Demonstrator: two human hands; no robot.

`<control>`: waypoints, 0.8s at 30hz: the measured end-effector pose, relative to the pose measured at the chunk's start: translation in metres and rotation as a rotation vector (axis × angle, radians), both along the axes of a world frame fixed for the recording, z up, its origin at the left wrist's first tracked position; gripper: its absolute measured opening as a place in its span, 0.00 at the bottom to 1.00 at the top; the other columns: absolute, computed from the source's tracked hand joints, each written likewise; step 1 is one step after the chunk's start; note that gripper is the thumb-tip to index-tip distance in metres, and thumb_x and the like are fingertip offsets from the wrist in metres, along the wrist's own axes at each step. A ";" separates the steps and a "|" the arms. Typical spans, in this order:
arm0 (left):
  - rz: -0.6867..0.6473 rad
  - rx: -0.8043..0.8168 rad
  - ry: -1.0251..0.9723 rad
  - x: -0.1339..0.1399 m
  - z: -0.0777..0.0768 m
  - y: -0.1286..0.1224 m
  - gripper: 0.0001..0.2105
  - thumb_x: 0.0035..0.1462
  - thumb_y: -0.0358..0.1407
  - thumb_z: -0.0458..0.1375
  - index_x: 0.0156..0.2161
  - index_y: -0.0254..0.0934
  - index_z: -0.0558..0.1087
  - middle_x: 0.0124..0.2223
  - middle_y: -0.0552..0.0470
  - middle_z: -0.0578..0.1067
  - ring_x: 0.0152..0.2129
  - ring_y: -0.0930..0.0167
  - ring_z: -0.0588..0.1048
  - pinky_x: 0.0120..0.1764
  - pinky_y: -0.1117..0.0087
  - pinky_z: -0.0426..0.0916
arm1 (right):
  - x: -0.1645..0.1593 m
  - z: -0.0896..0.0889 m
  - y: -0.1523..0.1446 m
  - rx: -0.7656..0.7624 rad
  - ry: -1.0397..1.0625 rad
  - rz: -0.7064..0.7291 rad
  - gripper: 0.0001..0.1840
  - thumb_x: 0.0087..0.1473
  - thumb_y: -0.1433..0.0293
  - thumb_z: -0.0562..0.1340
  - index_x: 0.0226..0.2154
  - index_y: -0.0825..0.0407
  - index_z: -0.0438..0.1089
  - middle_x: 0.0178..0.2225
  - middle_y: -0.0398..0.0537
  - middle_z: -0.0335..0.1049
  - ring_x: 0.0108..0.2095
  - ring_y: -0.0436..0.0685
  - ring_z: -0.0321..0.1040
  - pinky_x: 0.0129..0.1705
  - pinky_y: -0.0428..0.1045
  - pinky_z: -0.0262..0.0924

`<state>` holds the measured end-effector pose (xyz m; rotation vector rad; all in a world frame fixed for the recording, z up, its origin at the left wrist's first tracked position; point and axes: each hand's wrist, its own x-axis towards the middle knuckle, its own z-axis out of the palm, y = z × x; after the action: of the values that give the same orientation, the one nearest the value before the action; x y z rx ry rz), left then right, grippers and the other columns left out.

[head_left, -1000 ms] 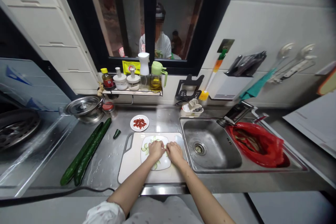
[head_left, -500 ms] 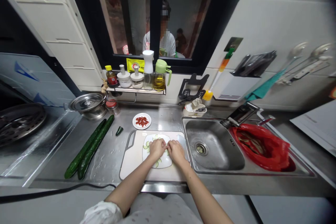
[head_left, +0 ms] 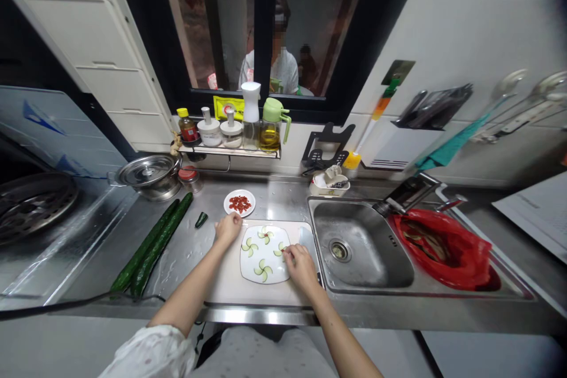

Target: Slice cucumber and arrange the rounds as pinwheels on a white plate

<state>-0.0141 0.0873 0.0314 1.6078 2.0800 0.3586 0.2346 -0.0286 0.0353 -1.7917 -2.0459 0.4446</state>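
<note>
A white square plate (head_left: 280, 274) on the pale cutting board (head_left: 221, 292) carries several pinwheels of cucumber slices (head_left: 263, 270); the far pinwheel has a red centre. My right hand (head_left: 302, 266) reaches over the plate's right edge. Its thumb and finger are pinched at the right pinwheel (head_left: 279, 249), with a tiny reddish bit, seemingly a goji berry, at the tips. Left of the plate, my left hand (head_left: 228, 228) hovers with curled fingers near the small white dish (head_left: 227, 210) of red goji berries (head_left: 240, 204). Whatever it may hold is hidden.
Two long cucumbers (head_left: 153, 248) and a cucumber end (head_left: 201, 220) lie left of the board. A knife blade (head_left: 305, 237) rests on its right side. The sink (head_left: 363, 283) and a red plastic bag (head_left: 465, 254) are farther right. Bottles (head_left: 269, 130) stand on a back rack.
My hands have parted from over the plate. The left moved left and away from me, toward the dish; the right shifted slightly right and nearer, down to the right pinwheel. More of the plate shows.
</note>
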 end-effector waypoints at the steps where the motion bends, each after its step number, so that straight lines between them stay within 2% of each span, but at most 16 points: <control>1: 0.023 -0.008 0.022 -0.007 -0.001 0.006 0.09 0.55 0.40 0.52 0.36 0.45 0.74 0.38 0.53 0.79 0.40 0.65 0.74 0.44 0.65 0.58 | 0.001 0.000 -0.001 0.005 0.004 -0.001 0.14 0.61 0.67 0.50 0.32 0.51 0.69 0.35 0.48 0.69 0.39 0.55 0.62 0.40 0.46 0.52; 5: 0.072 -0.048 0.121 -0.026 -0.005 0.028 0.11 0.56 0.40 0.50 0.38 0.44 0.75 0.41 0.48 0.79 0.43 0.62 0.73 0.45 0.62 0.58 | 0.003 -0.001 -0.002 0.011 0.004 -0.007 0.14 0.61 0.67 0.50 0.33 0.51 0.69 0.35 0.49 0.69 0.40 0.55 0.62 0.40 0.47 0.53; 8: 0.042 -0.059 0.171 -0.029 -0.008 0.041 0.11 0.56 0.39 0.50 0.39 0.45 0.75 0.42 0.47 0.78 0.44 0.61 0.72 0.46 0.61 0.56 | 0.004 -0.002 -0.003 0.006 0.008 -0.017 0.14 0.61 0.67 0.50 0.33 0.51 0.69 0.34 0.49 0.69 0.40 0.56 0.63 0.41 0.47 0.54; 17: -0.087 -0.058 0.242 -0.018 -0.018 0.063 0.09 0.54 0.35 0.52 0.36 0.43 0.75 0.43 0.48 0.78 0.43 0.62 0.73 0.46 0.61 0.55 | 0.008 0.000 -0.012 0.009 0.036 -0.070 0.13 0.60 0.68 0.50 0.32 0.50 0.69 0.34 0.49 0.69 0.39 0.57 0.64 0.41 0.48 0.55; 24: -0.057 -0.077 0.328 -0.011 -0.026 0.072 0.11 0.53 0.39 0.53 0.39 0.41 0.74 0.42 0.44 0.77 0.44 0.60 0.72 0.46 0.59 0.56 | 0.013 -0.001 -0.022 0.005 0.050 -0.106 0.13 0.60 0.68 0.50 0.32 0.50 0.69 0.33 0.49 0.70 0.39 0.56 0.64 0.41 0.48 0.55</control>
<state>-0.0253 0.1597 0.0058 1.7710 2.2454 -0.0082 0.2473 -0.0510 0.0341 -1.8564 -1.9067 0.4491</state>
